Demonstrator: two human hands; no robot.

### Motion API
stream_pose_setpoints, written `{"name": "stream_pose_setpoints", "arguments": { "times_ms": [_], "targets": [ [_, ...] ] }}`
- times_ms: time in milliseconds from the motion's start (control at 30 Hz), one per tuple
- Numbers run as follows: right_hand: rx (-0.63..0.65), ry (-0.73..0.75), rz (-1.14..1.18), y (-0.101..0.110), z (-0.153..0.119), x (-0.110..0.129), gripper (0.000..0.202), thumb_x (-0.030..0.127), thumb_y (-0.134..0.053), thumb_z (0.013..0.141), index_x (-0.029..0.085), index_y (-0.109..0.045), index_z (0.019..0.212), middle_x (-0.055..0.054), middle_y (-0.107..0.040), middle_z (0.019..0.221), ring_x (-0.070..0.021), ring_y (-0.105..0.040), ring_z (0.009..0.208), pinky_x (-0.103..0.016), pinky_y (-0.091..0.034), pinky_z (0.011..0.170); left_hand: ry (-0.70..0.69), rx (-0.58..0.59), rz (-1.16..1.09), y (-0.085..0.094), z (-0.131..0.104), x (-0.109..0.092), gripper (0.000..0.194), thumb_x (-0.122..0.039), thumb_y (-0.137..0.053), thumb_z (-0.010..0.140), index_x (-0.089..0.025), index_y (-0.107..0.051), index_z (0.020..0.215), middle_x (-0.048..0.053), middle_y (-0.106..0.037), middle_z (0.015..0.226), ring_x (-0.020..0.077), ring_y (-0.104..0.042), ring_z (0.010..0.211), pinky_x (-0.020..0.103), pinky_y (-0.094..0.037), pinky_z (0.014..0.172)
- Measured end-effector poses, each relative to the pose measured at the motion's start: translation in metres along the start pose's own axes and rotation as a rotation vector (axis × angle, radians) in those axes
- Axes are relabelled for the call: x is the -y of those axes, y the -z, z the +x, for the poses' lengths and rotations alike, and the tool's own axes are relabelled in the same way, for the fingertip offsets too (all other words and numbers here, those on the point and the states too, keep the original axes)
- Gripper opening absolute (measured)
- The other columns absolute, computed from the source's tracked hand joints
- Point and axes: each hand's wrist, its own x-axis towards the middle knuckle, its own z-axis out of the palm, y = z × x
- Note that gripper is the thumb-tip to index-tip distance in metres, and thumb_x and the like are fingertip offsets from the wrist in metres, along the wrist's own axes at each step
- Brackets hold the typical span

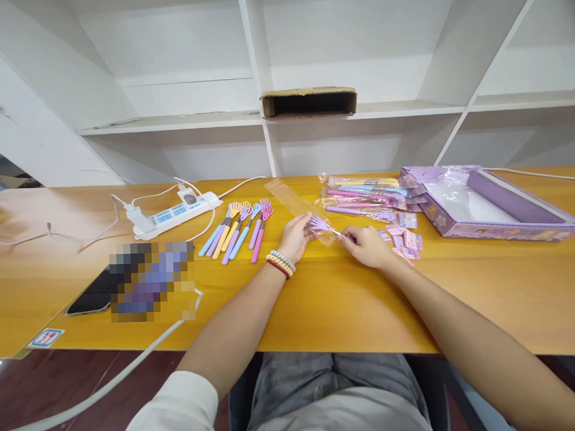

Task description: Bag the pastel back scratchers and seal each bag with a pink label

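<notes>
My left hand (pixel 295 239) is closed on a long clear plastic bag (pixel 287 198), which stretches away toward the back of the table. A purple back scratcher (pixel 320 224) with a hand-shaped claw lies at the bag's near end; whether the claw is inside cannot be made out. My right hand (pixel 368 245) pinches the scratcher's shaft side, its fingers partly covering it. Left of my hands, several loose back scratchers (pixel 243 226) in pink, purple, blue and yellow lie in a row. Bagged back scratchers (pixel 362 197) are piled at the right, beside small printed cards (pixel 406 241).
An open purple box (pixel 495 230) with clear plastic in it stands at the right. At the left are a white power strip (pixel 178 213) with cables, a dark phone (pixel 92 291) and a blurred item. A cardboard box (pixel 309 104) sits on the white shelf behind.
</notes>
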Motion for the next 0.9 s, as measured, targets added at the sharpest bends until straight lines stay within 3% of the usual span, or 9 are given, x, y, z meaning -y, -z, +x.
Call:
{"name": "stream_pose_setpoints", "arguments": {
  "times_ms": [100,200,300,500,667,767,900],
  "targets": [
    [-0.038,-0.027,0.035,-0.002,-0.001,0.001,0.032,0.044,-0.039,0.085,0.018,-0.056,0.092,-0.001,-0.058,0.06,-0.0144,-0.05,0.054,-0.024,-0.03,0.055,-0.086,0.038,-0.009,-0.003,-0.002,0.002,0.021,-0.028,-0.067,0.069,-0.013,-0.056,0.079,0.003,-0.062,0.074,0.0092,-0.06,0.065,0.021,-0.049,0.061],
    [-0.063,-0.037,0.087,-0.004,-0.002,0.002,0.041,0.044,-0.038,0.085,0.016,-0.046,0.114,0.001,-0.055,0.056,-0.0152,-0.049,0.052,-0.024,-0.03,0.054,-0.119,0.047,-0.03,-0.006,-0.003,0.002,0.022,-0.028,-0.067,0.07,-0.013,-0.055,0.082,0.003,-0.061,0.076,0.0096,-0.061,0.067,0.022,-0.049,0.063],
    [-0.077,-0.024,0.108,-0.005,-0.002,0.003,0.044,0.042,-0.037,0.086,0.015,-0.039,0.121,0.002,-0.055,0.055,-0.0159,-0.049,0.053,-0.024,-0.03,0.054,-0.119,0.047,-0.033,-0.007,-0.004,0.001,0.022,-0.028,-0.066,0.071,-0.014,-0.054,0.083,0.003,-0.062,0.077,0.01,-0.062,0.068,0.024,-0.05,0.066],
    [-0.077,-0.023,0.099,-0.004,-0.002,0.005,0.047,0.042,-0.038,0.086,0.014,-0.038,0.124,0.001,-0.056,0.056,-0.0169,-0.051,0.055,-0.025,-0.032,0.057,-0.034,0.108,0.01,-0.009,-0.007,0.002,0.02,-0.023,-0.065,0.073,-0.013,-0.056,0.086,0.005,-0.064,0.081,0.012,-0.063,0.073,0.026,-0.052,0.068],
    [0.023,-0.038,0.051,-0.001,0.001,-0.003,0.043,0.047,-0.044,0.082,0.019,-0.049,0.114,-0.002,-0.06,0.065,-0.0166,-0.052,0.06,-0.024,-0.032,0.056,-0.108,0.041,-0.022,-0.008,-0.005,-0.005,0.015,-0.022,-0.062,0.075,-0.013,-0.055,0.084,0.005,-0.063,0.08,0.0105,-0.062,0.071,0.026,-0.051,0.07],
    [0.096,-0.008,0.007,0.002,0.002,-0.011,0.029,0.034,-0.048,0.079,0.021,-0.055,0.103,-0.002,-0.061,0.069,-0.0157,-0.053,0.061,-0.024,-0.032,0.056,-0.154,-0.032,-0.04,-0.001,-0.001,-0.013,0.012,-0.022,-0.061,0.075,-0.014,-0.054,0.082,0.003,-0.063,0.078,0.0095,-0.061,0.069,0.025,-0.051,0.07],
    [0.139,0.088,-0.005,0.003,0.001,-0.017,0.035,0.02,-0.048,0.074,0.021,-0.052,0.109,-0.001,-0.062,0.072,-0.015,-0.053,0.063,-0.023,-0.034,0.058,-0.206,-0.118,-0.1,0.01,0.006,-0.021,0.011,-0.022,-0.06,0.075,-0.014,-0.053,0.079,0.002,-0.061,0.074,0.0089,-0.061,0.066,0.025,-0.05,0.068]
  ]
}}
